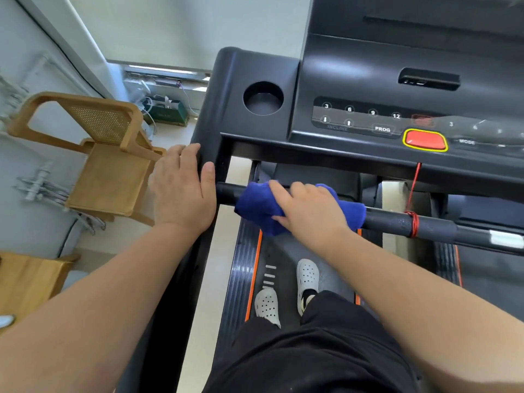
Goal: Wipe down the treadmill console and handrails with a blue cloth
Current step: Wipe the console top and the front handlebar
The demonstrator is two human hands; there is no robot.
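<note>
The black treadmill console (354,80) fills the upper right, with a round cup holder (263,98), numbered buttons and a red stop key (424,139). Below it runs a black horizontal handrail bar (397,221). A blue cloth (256,207) is wrapped over the left part of that bar, and my right hand (309,211) is shut on it from above. My left hand (183,185) grips the left side handrail (211,129) where it meets the console, thumb on the inner face.
A red safety cord (412,191) hangs from the console and is wound round the bar. My white shoes (307,275) stand on the belt below. A wooden chair (107,154) and a wooden surface (28,279) are on the left floor.
</note>
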